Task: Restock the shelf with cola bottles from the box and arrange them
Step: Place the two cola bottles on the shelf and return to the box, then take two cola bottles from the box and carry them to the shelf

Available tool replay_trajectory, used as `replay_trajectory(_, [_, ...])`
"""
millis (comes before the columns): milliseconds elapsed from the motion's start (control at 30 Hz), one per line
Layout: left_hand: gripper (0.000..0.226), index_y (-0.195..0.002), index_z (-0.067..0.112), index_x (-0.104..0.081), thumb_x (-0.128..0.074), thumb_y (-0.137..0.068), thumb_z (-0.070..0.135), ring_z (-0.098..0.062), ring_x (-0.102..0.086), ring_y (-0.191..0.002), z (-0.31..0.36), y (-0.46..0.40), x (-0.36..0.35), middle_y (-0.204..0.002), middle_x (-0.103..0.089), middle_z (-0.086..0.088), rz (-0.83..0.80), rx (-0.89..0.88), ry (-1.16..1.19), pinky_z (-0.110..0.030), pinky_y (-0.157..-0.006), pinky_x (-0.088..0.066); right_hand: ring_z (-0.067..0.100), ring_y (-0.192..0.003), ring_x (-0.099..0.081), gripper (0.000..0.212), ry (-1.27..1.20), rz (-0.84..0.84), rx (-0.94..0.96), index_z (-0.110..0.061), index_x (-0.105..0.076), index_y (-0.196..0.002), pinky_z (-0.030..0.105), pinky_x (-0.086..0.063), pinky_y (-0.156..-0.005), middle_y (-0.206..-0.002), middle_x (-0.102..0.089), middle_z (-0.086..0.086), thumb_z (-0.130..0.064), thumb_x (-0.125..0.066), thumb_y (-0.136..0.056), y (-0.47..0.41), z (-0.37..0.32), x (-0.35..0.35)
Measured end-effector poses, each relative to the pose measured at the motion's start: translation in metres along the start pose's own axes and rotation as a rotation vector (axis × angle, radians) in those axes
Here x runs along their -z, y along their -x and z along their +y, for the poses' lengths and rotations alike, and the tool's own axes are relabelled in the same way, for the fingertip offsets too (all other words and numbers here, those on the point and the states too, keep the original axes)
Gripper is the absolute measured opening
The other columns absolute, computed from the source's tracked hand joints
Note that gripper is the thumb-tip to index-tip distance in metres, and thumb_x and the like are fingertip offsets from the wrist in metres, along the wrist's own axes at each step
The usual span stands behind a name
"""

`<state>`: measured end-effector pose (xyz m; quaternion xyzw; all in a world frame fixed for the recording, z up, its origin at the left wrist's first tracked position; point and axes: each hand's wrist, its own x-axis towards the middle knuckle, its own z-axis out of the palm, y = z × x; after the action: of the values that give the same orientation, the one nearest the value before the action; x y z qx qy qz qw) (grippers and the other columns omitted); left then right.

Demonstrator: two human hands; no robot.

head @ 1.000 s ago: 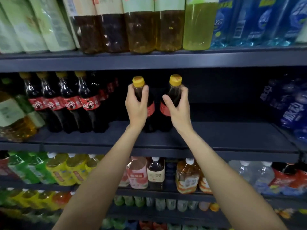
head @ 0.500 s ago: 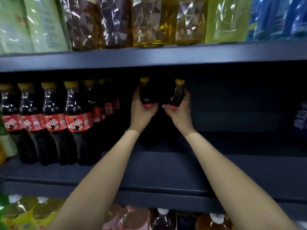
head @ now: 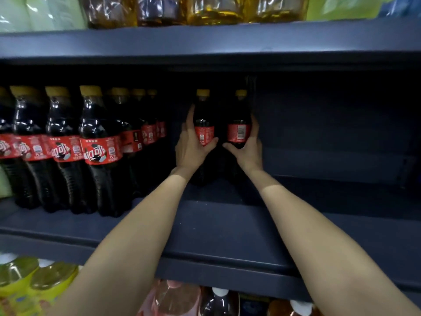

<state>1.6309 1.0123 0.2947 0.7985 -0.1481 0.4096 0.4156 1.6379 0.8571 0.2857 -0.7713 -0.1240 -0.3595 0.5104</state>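
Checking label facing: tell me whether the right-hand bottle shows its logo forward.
No: the bottle in the right hand shows its barcode side forward.

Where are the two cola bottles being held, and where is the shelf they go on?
left cola bottle (head: 204,135): head view, on its red label.
right cola bottle (head: 238,132): head view, on its red label.
shelf (head: 227,226): head view, on its bare dark board.

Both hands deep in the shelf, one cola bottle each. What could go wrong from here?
1. The left hand and right hand grip low on their bottles; a quick release may tip either.
2. The left forearm runs close to the front cola row; pulling back could clip it.
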Motion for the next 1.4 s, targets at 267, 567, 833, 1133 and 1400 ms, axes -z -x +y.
replay_trajectory(267, [0.099,-0.151,0.025,0.007,-0.064,-0.084,0.046,-0.036,-0.050,-0.120,0.005,-0.005,-0.014,-0.148,-0.031,-0.019,-0.014,0.116,-0.171,-0.049,-0.084,-0.052,0.036,-0.130,-0.037,0.108,0.245,0.007,-0.072,-0.037,0.005,-0.149,0.049,-0.040,-0.102,-0.146,-0.028,0.019,-0.033,-0.076,-0.078,0.008,-0.005,0.000])
replay_trajectory(567, [0.094,-0.149,0.002,0.003,-0.061,-0.087,0.029,-0.036,-0.024,-0.139,0.056,0.019,0.022,-0.151,-0.025,-0.022,-0.169,0.416,-0.115,-0.040,-0.115,-0.020,0.036,-0.127,-0.036,0.064,0.629,-0.126,-0.049,-0.020,-0.024,-0.147,0.044,-0.033,-0.102,-0.142,-0.037,0.017,-0.040,-0.052,-0.093,0.047,-0.055,0.060])
replay_trajectory(833, [0.027,-0.118,0.029,-0.055,-0.054,-0.090,0.029,-0.008,-0.064,-0.097,0.169,0.103,0.086,-0.098,-0.069,0.012,-0.375,0.418,0.266,-0.034,-0.093,-0.048,0.019,-0.076,-0.066,0.032,0.687,-0.028,0.186,-0.014,-0.061,-0.117,0.030,-0.051,-0.058,-0.088,-0.070,0.000,-0.035,-0.051,-0.094,0.149,-0.125,0.154])
replay_trajectory(1133, [0.019,-0.106,0.008,-0.063,-0.050,-0.093,0.007,-0.018,-0.065,-0.089,0.279,0.256,0.094,-0.095,-0.067,-0.001,-0.421,-0.229,0.595,-0.038,-0.079,-0.052,0.025,-0.095,-0.058,0.023,0.703,0.140,0.078,-0.003,-0.063,-0.113,0.029,-0.045,-0.085,-0.103,-0.065,0.009,-0.008,-0.055,-0.092,0.328,-0.162,0.306])
replay_trajectory(1400, [0.038,-0.113,0.016,-0.064,-0.050,-0.087,0.040,-0.002,-0.061,-0.101,0.393,0.430,0.034,-0.106,-0.068,0.009,-1.027,0.110,0.504,-0.026,-0.087,-0.049,0.021,-0.098,-0.059,0.041,0.753,0.014,-0.602,-0.018,-0.050,-0.131,0.035,-0.048,-0.075,-0.116,-0.059,0.003,-0.022,-0.058,-0.091,0.520,-0.174,0.484])
